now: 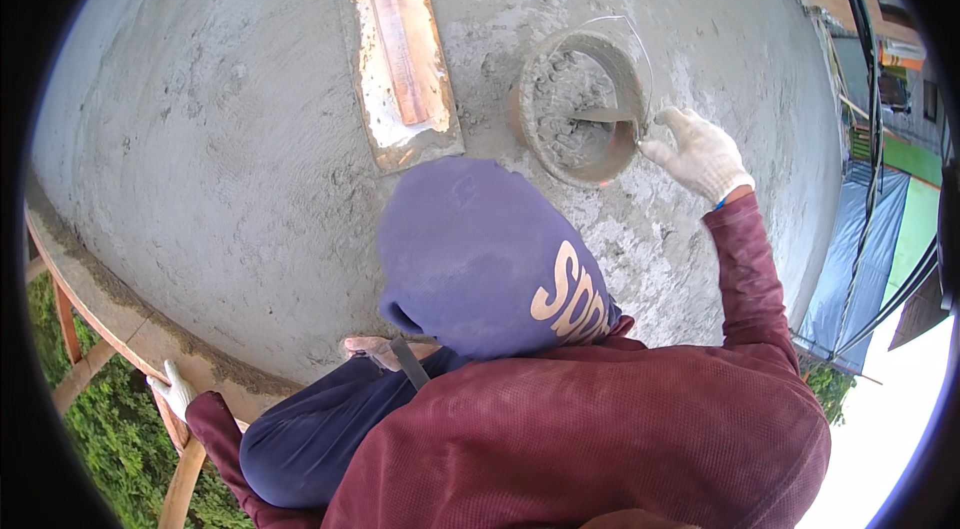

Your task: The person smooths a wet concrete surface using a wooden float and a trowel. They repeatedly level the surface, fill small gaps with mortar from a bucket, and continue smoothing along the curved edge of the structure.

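Neither of my own hands shows. A co-worker in a purple head covering [480,239] and maroon shirt [620,419] crouches low in the middle, seen from above and behind. That person's gloved right hand [695,154] is at the rim of a round bucket [585,174], fingers curved; whether it grips the rim cannot be told. Wet grey mortar [565,89] partly fills the bucket, and a flat blade [605,114] lies across it. The co-worker's gloved left hand [173,390] rests on the wooden edging at the lower left. Beyond the head lies a long float [432,79] with a wooden handle.
Smoothed grey cement [220,129] spreads around the co-worker. Wooden edging [135,334] curves along the left, with greenery [110,439] below. Dark cables [870,129] and a blue sheet [850,249] are at the right. A blurred brownish shape [640,520] touches the lower edge.
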### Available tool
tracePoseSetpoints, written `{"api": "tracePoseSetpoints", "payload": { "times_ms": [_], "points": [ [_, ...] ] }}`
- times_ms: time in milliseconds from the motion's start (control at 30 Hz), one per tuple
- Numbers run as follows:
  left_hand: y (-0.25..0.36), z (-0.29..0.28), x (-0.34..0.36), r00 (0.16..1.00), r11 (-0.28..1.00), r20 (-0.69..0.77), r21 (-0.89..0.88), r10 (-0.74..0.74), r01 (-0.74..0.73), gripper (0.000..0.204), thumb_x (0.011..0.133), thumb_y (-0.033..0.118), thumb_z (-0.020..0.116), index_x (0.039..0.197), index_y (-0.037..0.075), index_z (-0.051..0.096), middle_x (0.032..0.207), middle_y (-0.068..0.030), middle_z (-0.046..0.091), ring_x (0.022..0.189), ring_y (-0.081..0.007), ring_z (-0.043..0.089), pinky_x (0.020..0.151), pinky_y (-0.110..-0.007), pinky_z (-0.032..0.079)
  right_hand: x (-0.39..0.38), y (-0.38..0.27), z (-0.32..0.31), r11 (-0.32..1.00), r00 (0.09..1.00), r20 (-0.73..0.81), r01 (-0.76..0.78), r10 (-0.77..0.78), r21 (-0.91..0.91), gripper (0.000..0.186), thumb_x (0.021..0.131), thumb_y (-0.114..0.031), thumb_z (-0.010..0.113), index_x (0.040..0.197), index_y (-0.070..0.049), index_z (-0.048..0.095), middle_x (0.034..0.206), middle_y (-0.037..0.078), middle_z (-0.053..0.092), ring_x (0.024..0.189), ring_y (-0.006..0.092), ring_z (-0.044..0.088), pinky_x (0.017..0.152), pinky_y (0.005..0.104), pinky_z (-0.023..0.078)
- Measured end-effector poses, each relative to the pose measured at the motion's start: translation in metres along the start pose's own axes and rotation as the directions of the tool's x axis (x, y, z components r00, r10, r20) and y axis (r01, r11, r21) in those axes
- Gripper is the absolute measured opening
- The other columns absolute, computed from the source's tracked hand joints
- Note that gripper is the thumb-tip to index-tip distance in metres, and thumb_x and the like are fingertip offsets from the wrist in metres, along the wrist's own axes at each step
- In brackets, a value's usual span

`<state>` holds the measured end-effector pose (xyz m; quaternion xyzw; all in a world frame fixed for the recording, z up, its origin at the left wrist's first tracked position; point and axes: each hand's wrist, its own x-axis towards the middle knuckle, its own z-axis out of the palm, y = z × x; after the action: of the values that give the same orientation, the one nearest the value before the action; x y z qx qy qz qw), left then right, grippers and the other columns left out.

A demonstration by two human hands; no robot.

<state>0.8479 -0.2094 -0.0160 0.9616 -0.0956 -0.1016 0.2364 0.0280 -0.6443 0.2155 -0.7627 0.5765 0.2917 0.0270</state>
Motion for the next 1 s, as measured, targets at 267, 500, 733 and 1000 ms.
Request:
{"api": "tracePoseSetpoints", "payload": {
  "times_ms": [267, 500, 733, 1000],
  "points": [
    [-0.011, -0.017, 0.011, 0.999, 0.999, 0.014, -0.04, -0.036, 0.037, 0.1, 0.099, 0.053, 0.069, 0.17, 0.007, 0.017, 0.17, -0.0164, 0.033, 0.143, -0.0307, 0.049, 0.117, -0.04, 0.043, -0.003, -0.008, 0.022, 0.992, 0.983, 0.169, -0.088, 0.071, 0.093, 0.024, 0.104, -0.025, 0.058, 0.128, -0.017, 0.059, 0.102, 0.014, 0.075, 0.093, 0.0349, 0.074, 0.08, 0.0477, 0.058],
    [0.018, -0.009, -0.009, 0.994, 0.994, 0.032, 0.033, -0.103, 0.102, 0.096, 0.101, 0.056, 0.065, 0.17, 0.008, 0.018, 0.171, -0.0165, 0.032, 0.145, -0.0331, 0.048, 0.118, -0.04, 0.042, 0.014, 0.009, -0.032, 0.98, 0.993, 0.029, -0.109, 0.115, -0.165, 0.027, 0.104, -0.031, 0.057, 0.112, -0.008, 0.069, 0.088, 0.018, 0.075, 0.086, 0.0378, 0.075, 0.077, 0.0505, 0.058],
    [0.0, -0.006, 0.009, 0.999, 0.99, -0.032, 0.138, 0.024, -0.02, 0.099, 0.1, 0.061, 0.063, 0.169, 0.006, 0.019, 0.172, -0.0159, 0.03, 0.152, -0.0332, 0.041, 0.123, -0.038, 0.035, 0.09, 0.009, 0.008, 0.953, 0.993, 0.048, 0.121, -0.112, -0.279, 0.021, 0.097, -0.017, 0.065, 0.11, -0.004, 0.073, 0.094, 0.022, 0.075, 0.094, 0.0396, 0.075, 0.08, 0.0503, 0.06],
    [-0.016, -0.021, 0.016, 0.999, 0.998, -0.026, 0.053, -0.029, 0.031, 0.091, 0.102, 0.056, 0.063, 0.169, 0.01, 0.022, 0.168, -0.0176, 0.038, 0.143, -0.0341, 0.051, 0.117, -0.04, 0.044, -0.023, -0.023, -0.017, 0.983, 0.99, 0.093, 0.121, -0.109, -0.136, 0.018, 0.101, -0.009, 0.055, 0.117, -0.007, 0.064, 0.095, 0.019, 0.073, 0.09, 0.0347, 0.076, 0.075, 0.0473, 0.061]
  ]
}}
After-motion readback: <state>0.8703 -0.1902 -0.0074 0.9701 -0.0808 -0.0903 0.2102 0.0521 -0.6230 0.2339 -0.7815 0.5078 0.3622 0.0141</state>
